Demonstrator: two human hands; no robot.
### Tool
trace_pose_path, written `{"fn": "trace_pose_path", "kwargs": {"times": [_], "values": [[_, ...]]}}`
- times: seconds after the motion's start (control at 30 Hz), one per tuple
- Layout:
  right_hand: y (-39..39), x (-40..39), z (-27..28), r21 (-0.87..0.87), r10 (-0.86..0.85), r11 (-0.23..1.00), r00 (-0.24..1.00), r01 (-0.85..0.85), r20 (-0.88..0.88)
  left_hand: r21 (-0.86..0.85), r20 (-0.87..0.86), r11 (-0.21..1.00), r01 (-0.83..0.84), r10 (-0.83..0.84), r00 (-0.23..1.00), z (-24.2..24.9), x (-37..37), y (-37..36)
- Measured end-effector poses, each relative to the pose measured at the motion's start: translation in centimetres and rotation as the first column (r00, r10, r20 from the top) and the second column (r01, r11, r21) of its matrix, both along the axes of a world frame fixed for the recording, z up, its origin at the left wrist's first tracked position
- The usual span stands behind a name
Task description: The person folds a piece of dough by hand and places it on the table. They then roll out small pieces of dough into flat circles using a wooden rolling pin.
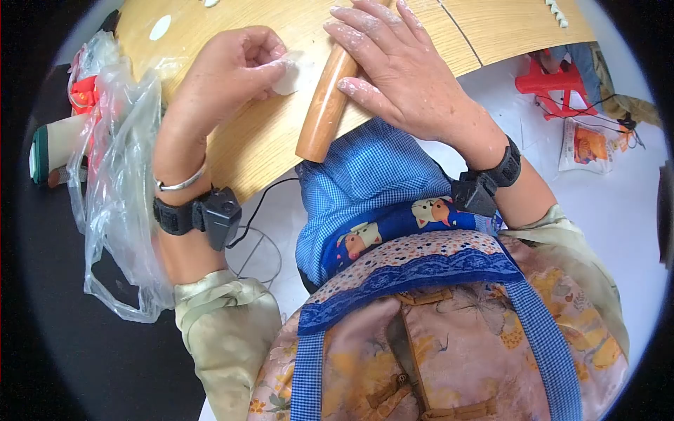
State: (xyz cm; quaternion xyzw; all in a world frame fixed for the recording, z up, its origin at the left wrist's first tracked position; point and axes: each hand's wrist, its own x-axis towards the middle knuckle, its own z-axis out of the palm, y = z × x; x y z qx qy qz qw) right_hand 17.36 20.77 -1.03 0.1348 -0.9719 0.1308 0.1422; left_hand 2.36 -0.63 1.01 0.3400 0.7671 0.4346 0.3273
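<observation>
My left hand (246, 74) is closed, pinching the edge of a thin, pale dough wrapper (288, 76) against the wooden table (253, 151). Just right of it, a smooth wooden rolling pin (324, 109) lies slanted, its near end close to the table's edge. Flat across the pin rests my right hand (400, 81), fingers stretched out and dusted with flour. Its palm hides part of the pin.
A flat dough round (160, 28) lies at the far left of the table, and a twisted dough strip (557, 12) at the far right. Clear plastic bags (126, 203) hang beside my left arm. A red stool (554, 88) and a snack packet (586, 147) are at right.
</observation>
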Motion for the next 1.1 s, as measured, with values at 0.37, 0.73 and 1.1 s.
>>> {"fn": "trace_pose_path", "kwargs": {"times": [0.37,0.73,1.1], "values": [[-2.8,-4.8,-0.6,-0.054,0.033,0.998,0.997,-0.037,-0.074,-0.079,0.046,0.994,-0.080,0.084,0.995,0.6,0.1,0.3],[-0.6,-0.8,-0.5,-0.058,-0.008,0.998,0.999,0.005,-0.054,0.026,-0.139,0.999,0.046,-0.042,0.989,-1.2,-0.2,0.4],[-1.6,-1.8,-1.4,0.026,-0.092,0.995,0.990,0.096,-0.111,-0.107,-0.037,0.993,-0.041,0.037,0.999,0.8,0.1,0.1]]}}
